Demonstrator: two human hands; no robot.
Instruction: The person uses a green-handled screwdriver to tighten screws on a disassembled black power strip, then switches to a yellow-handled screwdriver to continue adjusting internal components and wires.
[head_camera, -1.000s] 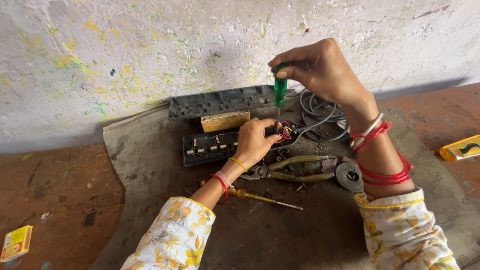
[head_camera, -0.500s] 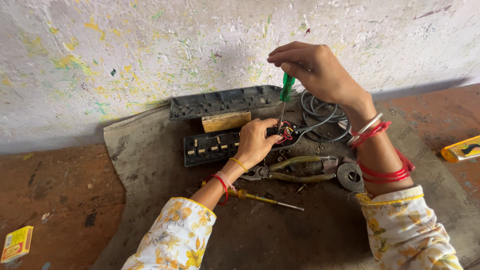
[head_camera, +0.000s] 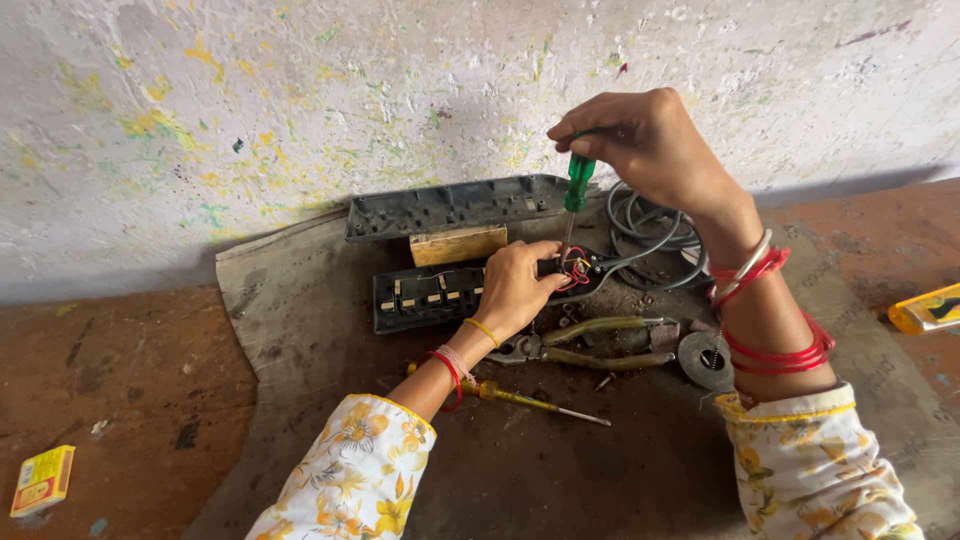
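The right hand (head_camera: 655, 150), pinching the green screwdriver (head_camera: 577, 185), has tipped it more upright over the wires (head_camera: 572, 270); the left hand (head_camera: 515, 290) presses the open power strip (head_camera: 430, 295), steadying it.

Paint-flecked white wall (head_camera: 300, 110) behind; olive-handled pliers (head_camera: 585, 343), yellow-handled screwdriver (head_camera: 525, 398), small yellow box (head_camera: 42, 481) on reddish floor (head_camera: 110, 390).

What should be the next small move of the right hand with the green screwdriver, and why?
Probably a slow turn of the green-handled screwdriver, kept upright. The right hand holds its handle from above, and the tip appears to sit among the red wires at the end of the opened black power strip, which the left hand steadies on the mat. Whether the tip is seated in a screw cannot be told.
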